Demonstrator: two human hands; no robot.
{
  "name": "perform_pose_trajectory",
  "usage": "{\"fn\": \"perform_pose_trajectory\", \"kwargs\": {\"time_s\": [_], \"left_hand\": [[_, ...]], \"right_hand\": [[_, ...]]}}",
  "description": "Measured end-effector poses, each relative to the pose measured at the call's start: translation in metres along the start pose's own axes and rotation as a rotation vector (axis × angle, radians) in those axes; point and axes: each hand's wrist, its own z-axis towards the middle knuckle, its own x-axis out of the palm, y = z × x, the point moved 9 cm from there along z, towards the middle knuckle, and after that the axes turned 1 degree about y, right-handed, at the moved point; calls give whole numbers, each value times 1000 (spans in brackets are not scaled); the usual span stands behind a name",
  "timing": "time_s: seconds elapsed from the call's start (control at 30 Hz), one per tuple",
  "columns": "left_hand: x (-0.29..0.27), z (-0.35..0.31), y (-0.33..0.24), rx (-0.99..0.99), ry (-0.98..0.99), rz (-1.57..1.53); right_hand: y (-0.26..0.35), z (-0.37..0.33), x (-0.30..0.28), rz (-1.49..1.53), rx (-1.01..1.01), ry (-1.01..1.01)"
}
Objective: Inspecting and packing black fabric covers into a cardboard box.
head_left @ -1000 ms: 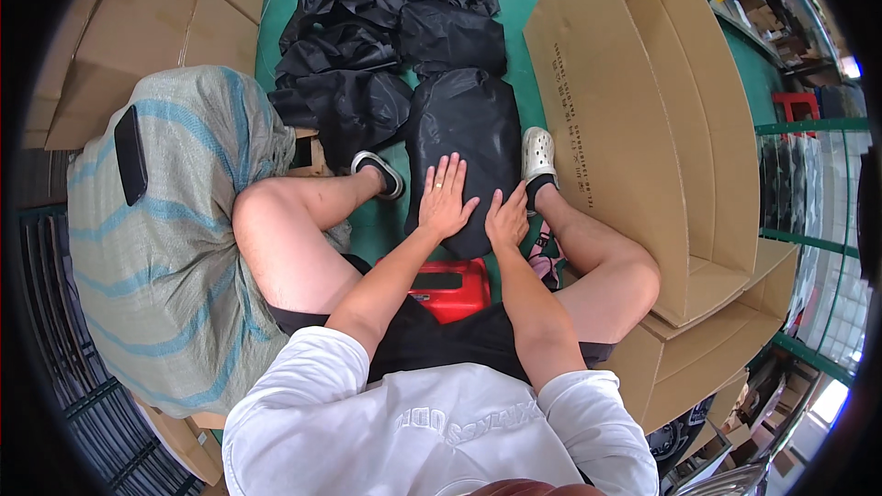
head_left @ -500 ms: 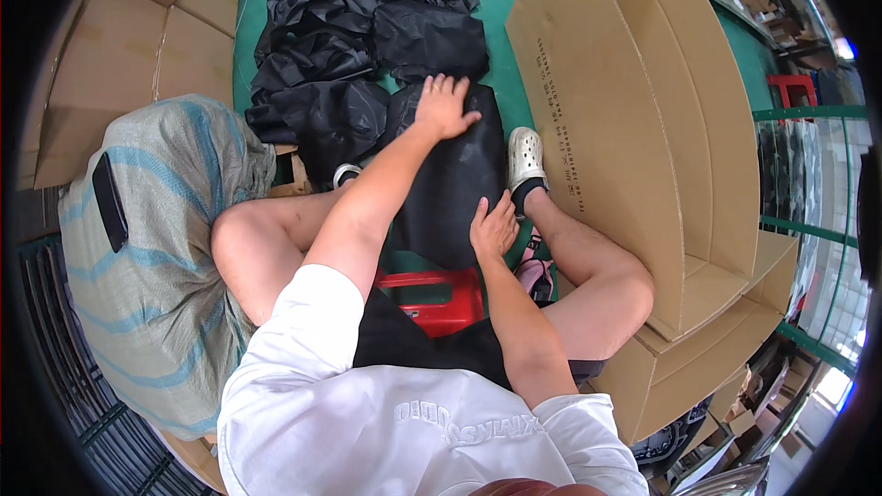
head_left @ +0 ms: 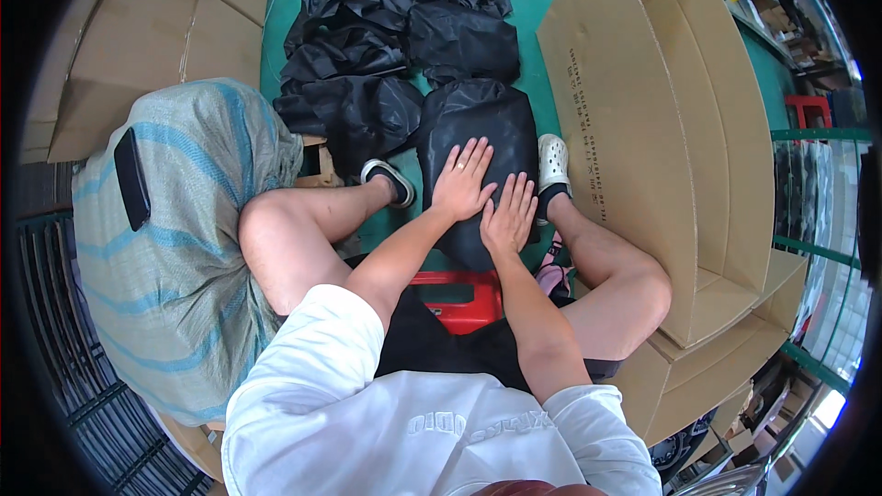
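Observation:
Between my legs lies a long black bundle [head_left: 478, 115] of smooth fabric or sheeting, on the green floor. My left hand [head_left: 464, 181] rests flat on its middle, fingers spread and a ring on one finger. Right beside it my right hand [head_left: 508, 219] also lies flat on the bundle, fingers outstretched and pointing away from me. Neither hand grips anything. Farther off, several crumpled black bundles [head_left: 349, 41] of the same material lie in two rows against the near one. What is inside the bundles, if anything, is hidden.
On the right stands a large open cardboard box [head_left: 634, 110]. To the left, a striped woven sack [head_left: 202, 266] carries a black phone [head_left: 131, 179], with stacked cartons [head_left: 129, 46] behind. Under me is a red stool [head_left: 469, 308]. A pink item [head_left: 553, 271] lies by my right leg.
My left hand has slid back toward me along the black bundle, from its far end to its middle. My right hand has come in from the bundle's side onto its top. The view has shifted slightly.

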Motion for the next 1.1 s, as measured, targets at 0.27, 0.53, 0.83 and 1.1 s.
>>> {"fn": "perform_pose_trajectory", "kwargs": {"time_s": [0.27, 0.53, 0.83, 1.1], "left_hand": [[13, -58, 19, -142, 183, -26], [39, -46, 22, -311, 993, -157], [48, -47, 26, -253, 933, -247], [-12, -62, 61, -167, -39, -279]], "right_hand": [[3, 1, 0, 20, -7, 1], [3, 2, 2, 15, 7, 4], [2, 2, 2, -15, 9, -6], [0, 0, 0, -28, 0, -32]]}}
